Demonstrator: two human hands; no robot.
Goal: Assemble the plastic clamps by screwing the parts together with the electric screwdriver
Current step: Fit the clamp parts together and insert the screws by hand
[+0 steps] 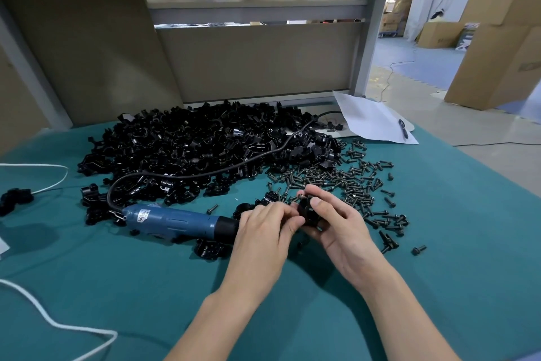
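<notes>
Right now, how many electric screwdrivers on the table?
1. The electric screwdriver lies on the table, just left of the left hand, which hides its tip. The pile of black parts could hide others.

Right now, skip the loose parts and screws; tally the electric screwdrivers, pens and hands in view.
Blue electric screwdriver: 1
Pen: 1
Hands: 2, the left hand and the right hand, both gripping one black clamp
Total: 4

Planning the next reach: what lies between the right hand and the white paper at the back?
Head view: a loose scatter of dark screws lies between the right hand and the white paper; black clamp parts border it.
</notes>
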